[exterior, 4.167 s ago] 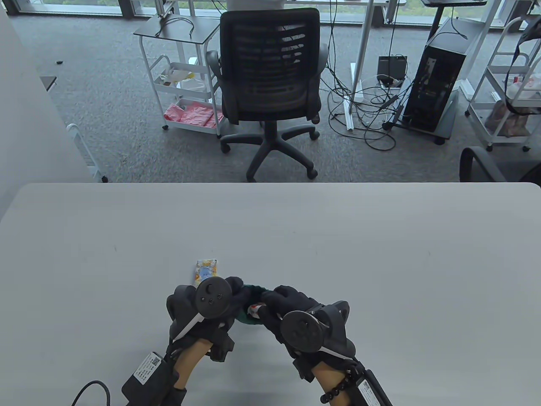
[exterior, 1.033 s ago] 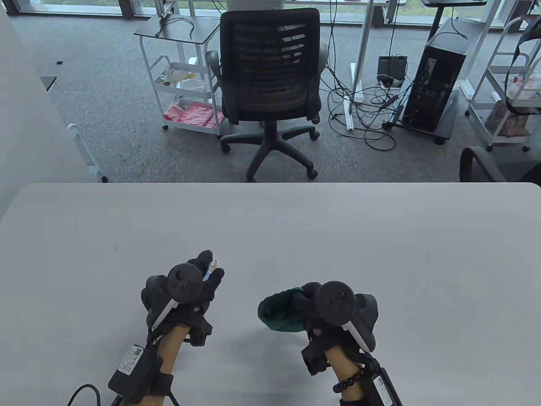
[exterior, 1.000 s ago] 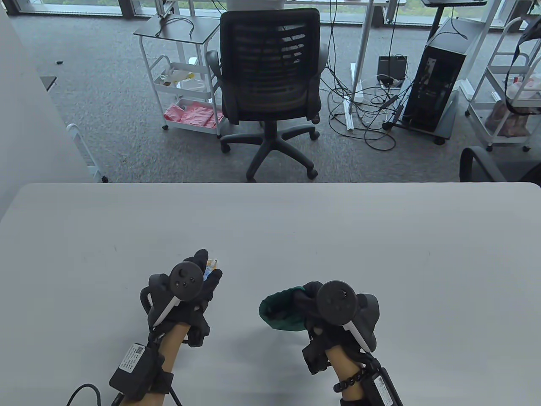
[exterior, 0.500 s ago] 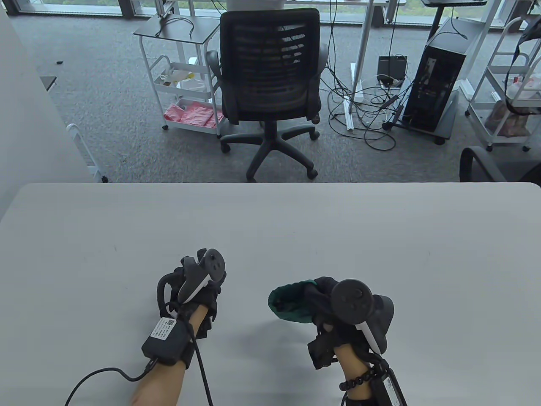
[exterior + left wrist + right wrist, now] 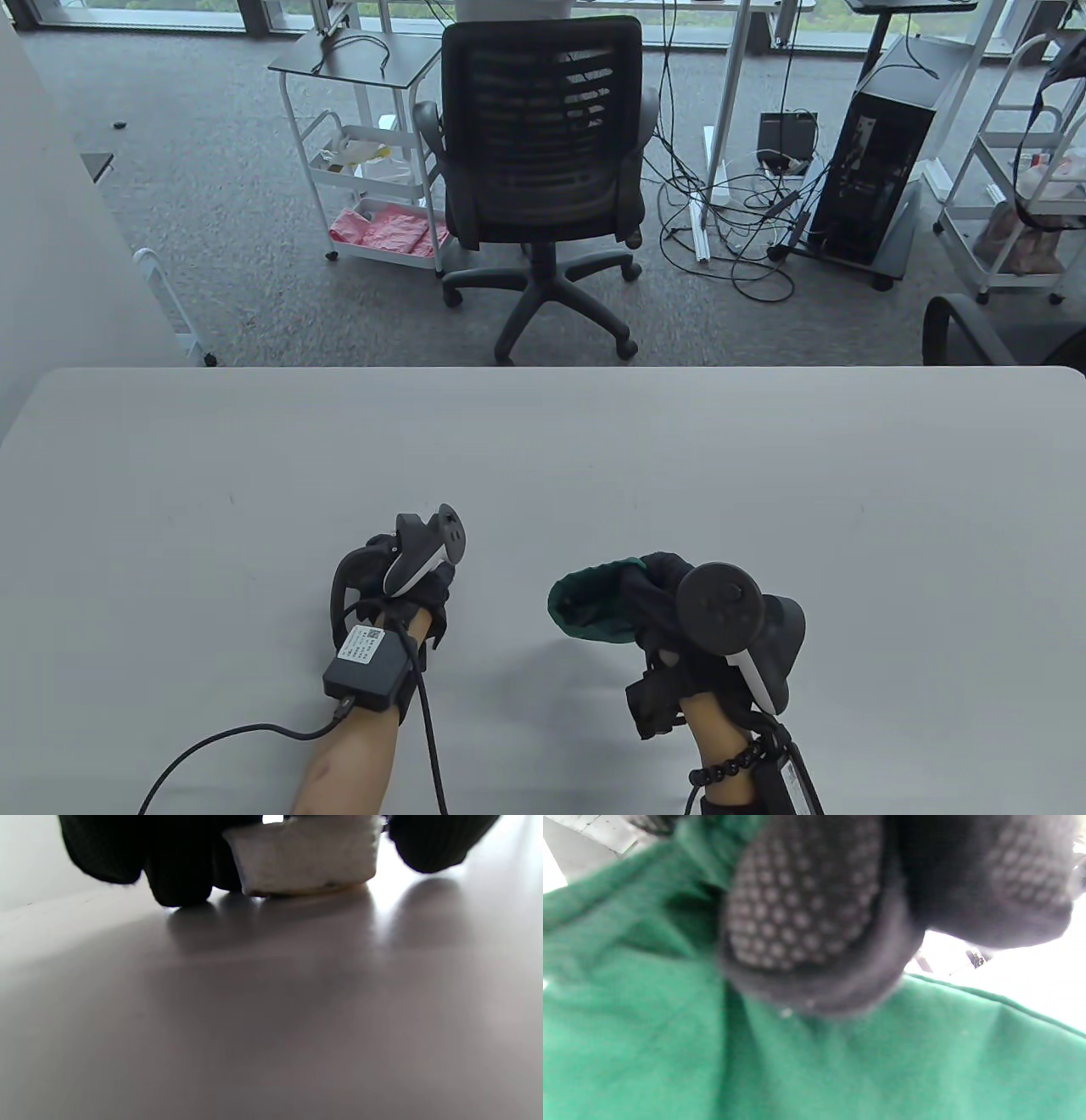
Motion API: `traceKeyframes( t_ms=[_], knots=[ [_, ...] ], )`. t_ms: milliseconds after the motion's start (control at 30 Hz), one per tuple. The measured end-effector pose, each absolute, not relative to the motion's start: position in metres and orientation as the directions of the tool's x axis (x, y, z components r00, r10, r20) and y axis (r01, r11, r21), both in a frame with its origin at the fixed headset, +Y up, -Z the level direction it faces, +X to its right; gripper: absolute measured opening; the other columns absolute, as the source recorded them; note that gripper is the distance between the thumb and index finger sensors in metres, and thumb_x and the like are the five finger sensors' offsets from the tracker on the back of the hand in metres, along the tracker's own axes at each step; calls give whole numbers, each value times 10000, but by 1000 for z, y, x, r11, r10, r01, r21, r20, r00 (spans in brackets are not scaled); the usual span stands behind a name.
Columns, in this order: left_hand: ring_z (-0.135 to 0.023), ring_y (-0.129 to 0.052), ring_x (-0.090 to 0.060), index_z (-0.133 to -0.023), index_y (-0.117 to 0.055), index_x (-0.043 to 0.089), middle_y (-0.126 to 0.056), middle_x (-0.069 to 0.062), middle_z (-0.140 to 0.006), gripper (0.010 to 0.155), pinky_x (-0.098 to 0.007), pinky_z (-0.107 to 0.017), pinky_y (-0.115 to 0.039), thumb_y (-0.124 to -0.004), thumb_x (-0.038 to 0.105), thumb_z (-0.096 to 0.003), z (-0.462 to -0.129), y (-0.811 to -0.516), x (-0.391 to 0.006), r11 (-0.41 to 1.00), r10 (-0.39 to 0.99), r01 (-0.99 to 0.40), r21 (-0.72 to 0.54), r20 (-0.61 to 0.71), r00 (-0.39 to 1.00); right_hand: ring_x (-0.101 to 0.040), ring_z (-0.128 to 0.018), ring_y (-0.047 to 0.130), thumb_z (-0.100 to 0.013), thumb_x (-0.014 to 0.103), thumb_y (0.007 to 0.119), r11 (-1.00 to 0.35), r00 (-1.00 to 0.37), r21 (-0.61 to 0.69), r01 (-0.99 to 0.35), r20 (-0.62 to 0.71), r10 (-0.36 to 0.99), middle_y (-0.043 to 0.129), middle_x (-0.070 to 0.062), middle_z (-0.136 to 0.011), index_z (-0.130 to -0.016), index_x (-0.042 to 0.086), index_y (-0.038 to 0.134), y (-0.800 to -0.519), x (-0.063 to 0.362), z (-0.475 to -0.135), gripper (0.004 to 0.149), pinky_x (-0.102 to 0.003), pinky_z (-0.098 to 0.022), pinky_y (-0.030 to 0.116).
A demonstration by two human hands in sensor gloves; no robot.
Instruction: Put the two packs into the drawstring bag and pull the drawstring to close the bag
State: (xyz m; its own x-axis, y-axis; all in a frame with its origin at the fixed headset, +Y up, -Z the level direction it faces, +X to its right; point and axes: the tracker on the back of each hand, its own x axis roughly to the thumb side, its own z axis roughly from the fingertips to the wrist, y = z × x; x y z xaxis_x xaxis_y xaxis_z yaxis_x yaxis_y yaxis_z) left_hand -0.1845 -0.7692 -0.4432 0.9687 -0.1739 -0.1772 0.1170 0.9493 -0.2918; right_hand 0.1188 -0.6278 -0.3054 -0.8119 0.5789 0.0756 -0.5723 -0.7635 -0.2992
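Note:
The green drawstring bag point(image 5: 594, 598) is held up just over the table, its mouth open toward the left. My right hand point(image 5: 657, 594) grips its rim, and in the right wrist view the gloved fingers point(image 5: 806, 912) pinch green cloth point(image 5: 840, 1069). The bag's inside is dark and I cannot see what it holds. My left hand point(image 5: 416, 581) is to the left of the bag, rolled on its side, and hides a pack there. In the left wrist view that small pack point(image 5: 305, 857) shows its pale side, pinched between the fingers point(image 5: 178, 870) and thumb just above the tabletop.
The grey table point(image 5: 764, 475) stretches wide behind and beside both hands. A cable point(image 5: 254, 734) runs from my left wrist across the near edge. An office chair point(image 5: 543, 170) stands on the floor beyond the far edge.
My left hand picked the pack off the table, rolled onto its side and moved toward the bag. My right hand shifted slightly right with the bag, its mouth still open.

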Motion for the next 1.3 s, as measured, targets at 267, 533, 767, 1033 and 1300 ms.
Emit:
traceKeyframes(
  t_ms=[267, 533, 767, 1033, 1300],
  knots=[
    [-864, -860, -499, -1117, -456, 212, -681, -286, -1048, 718, -653, -640, -716, -704, 545, -531, -444, -769, -181, 938, -214, 151, -313, -176, 961, -81, -118, 1084, -504, 370, 851, -761, -808, -299, -575, 65, 585, 1067, -54, -342, -655, 4, 970, -629, 122, -305, 413, -315, -138, 992],
    [-764, -949, -445, -1109, -490, 223, -734, -286, -996, 675, -593, -600, -792, -717, 502, -538, -445, -765, -185, 940, -188, 118, -320, -197, 962, -83, -120, 1084, -504, 369, 850, -767, -810, -290, -572, 53, 584, 1067, -54, -342, -655, 3, 970, -631, 123, -306, 413, -316, -139, 991],
    [-696, -1017, -396, -1097, -545, 215, -709, -303, -1000, 651, -547, -538, -879, -733, 479, -532, -441, -752, -197, 959, -20, -51, -279, -244, 969, -85, -122, 1083, -505, 368, 849, -771, -813, -287, -568, 52, 579, 1065, -56, -345, -656, 4, 970, -631, 123, -306, 412, -319, -142, 990],
    [-685, -1015, -370, -1072, -609, 193, -710, -289, -999, 634, -534, -526, -879, -746, 484, -526, -415, -704, -199, 923, 322, -350, -160, -176, 930, -85, -124, 1083, -505, 369, 848, -776, -817, -286, -562, 41, 576, 1065, -56, -346, -658, 4, 968, -632, 124, -308, 414, -318, -143, 990],
    [-656, -1031, -342, -1044, -653, 163, -733, -281, -989, 630, -513, -511, -892, -752, 501, -522, -366, -659, -198, 780, 621, -618, -97, -6, 784, -85, -125, 1083, -508, 367, 844, -781, -820, -285, -555, 32, 571, 1063, -55, -349, -661, 4, 965, -632, 125, -308, 412, -318, -145, 990]
  ],
)
